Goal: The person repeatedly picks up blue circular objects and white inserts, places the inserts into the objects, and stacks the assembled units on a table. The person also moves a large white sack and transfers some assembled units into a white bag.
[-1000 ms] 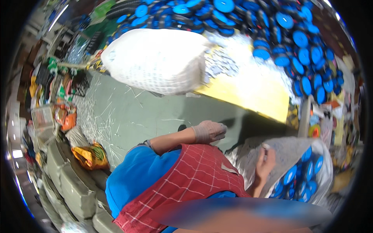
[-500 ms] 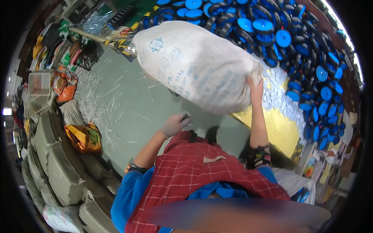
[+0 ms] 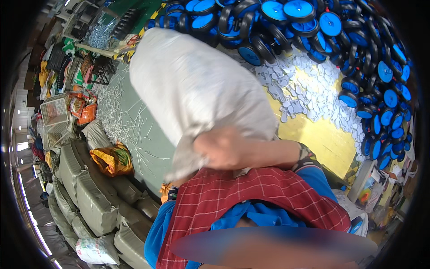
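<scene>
Right hand (image 3: 219, 145) clutches the bulky white woven sack (image 3: 197, 83) before it; full-fisted grip is best. Left hand is hidden, cannot tell.

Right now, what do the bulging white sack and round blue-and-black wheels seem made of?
Bulging white sack: probably matt fabric, perhaps woven plastic, since it creases softly. Round blue-and-black wheels: likely smooth plastic centres, showing slight sheen; the black rims could be rubber or plastic.
</scene>
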Available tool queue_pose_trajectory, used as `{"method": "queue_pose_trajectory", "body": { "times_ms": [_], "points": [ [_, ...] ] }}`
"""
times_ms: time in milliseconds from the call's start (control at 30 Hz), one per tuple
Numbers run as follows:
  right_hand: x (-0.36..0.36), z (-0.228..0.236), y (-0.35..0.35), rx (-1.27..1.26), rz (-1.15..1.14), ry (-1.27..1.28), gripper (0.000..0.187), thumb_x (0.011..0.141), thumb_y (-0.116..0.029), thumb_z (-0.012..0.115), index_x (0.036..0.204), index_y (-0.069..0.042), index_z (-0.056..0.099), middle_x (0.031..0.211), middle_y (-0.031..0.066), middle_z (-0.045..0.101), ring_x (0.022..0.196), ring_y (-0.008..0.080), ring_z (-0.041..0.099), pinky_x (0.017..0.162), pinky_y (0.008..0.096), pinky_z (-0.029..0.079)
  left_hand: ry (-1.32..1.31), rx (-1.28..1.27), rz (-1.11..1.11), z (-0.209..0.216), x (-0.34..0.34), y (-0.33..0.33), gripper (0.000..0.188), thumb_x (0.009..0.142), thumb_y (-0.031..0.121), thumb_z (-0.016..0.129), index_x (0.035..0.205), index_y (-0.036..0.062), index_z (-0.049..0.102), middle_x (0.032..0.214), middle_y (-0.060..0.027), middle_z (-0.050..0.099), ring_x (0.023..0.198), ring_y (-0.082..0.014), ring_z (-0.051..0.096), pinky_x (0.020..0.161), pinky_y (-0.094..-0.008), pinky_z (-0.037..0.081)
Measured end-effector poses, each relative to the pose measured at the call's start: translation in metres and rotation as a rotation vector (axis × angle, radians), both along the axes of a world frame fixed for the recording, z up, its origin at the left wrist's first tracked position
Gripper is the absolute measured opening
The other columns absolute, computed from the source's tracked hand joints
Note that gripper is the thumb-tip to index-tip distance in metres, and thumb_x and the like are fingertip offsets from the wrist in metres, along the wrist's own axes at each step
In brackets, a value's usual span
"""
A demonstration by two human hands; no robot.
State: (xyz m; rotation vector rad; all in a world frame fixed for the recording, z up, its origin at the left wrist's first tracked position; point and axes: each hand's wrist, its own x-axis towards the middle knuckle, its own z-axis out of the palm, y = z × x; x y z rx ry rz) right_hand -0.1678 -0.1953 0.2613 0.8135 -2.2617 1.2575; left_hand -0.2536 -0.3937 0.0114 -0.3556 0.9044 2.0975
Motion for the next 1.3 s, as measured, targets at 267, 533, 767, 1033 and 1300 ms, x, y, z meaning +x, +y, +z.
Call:
{"method": "queue_pose_trajectory", "body": {
  "times_ms": [267,533,767,1033,1300],
  "points": [
    [-0.007,0.019,-0.021,-0.086,0.558,0.248,0.016,0.077,-0.014,0.061,0.088,-0.007,0.052,0.068,0.0045,0.052,0.059,0.0231,0.062,0.043,0.0360,0.046,-0.101,-0.396,0.349,0.010,0.065,-0.141,0.062,0.094,0.045,0.053,0.136,0.0021,0.039,0.135,-0.0181,0.046,0.124,-0.0325,0.048,0.101,-0.0459,0.043],
    [-0.044,0.008,-0.161,-0.238,0.988,0.393,0.019,0.079,-0.017,0.065,0.085,-0.008,0.049,0.073,0.0065,0.054,0.069,0.0288,0.062,0.055,0.0399,0.049,-0.286,-0.654,0.557,-0.012,0.148,-0.276,0.054,0.094,0.038,0.055,0.130,0.0005,0.043,0.128,-0.0165,0.052,0.118,-0.0312,0.052,0.098,-0.0440,0.045],
    [-0.074,-0.078,-0.266,-0.320,1.041,0.196,0.023,0.088,-0.020,0.063,0.108,-0.008,0.062,0.099,0.0121,0.064,0.096,0.0299,0.063,0.081,0.0410,0.052,-0.376,-0.772,0.470,-0.055,0.124,-0.336,0.046,0.094,0.032,0.057,0.125,-0.0008,0.047,0.122,-0.0150,0.057,0.113,-0.0301,0.056,0.096,-0.0424,0.046],
    [-0.061,-0.192,-0.013,0.178,-0.244,-0.816,0.030,0.095,-0.025,0.052,0.119,-0.012,0.062,0.119,0.0135,0.063,0.109,0.0331,0.061,0.093,0.0412,0.050,-0.154,-0.706,-0.048,-0.138,0.003,-0.196,0.038,0.094,0.025,0.059,0.119,-0.0023,0.052,0.115,-0.0134,0.062,0.107,-0.0288,0.060,0.093,-0.0406,0.048],
    [-0.012,-0.278,0.088,-0.060,-0.902,-0.806,0.026,0.090,-0.014,0.057,0.116,-0.009,0.063,0.111,0.0150,0.063,0.100,0.0335,0.062,0.083,0.0427,0.051,1.827,-1.077,-0.567,0.022,-0.173,0.077,0.085,0.077,0.035,0.079,0.144,0.0071,0.034,0.137,-0.0253,0.043,0.127,-0.0406,0.045,0.105,-0.0471,0.039]
  ]
}}
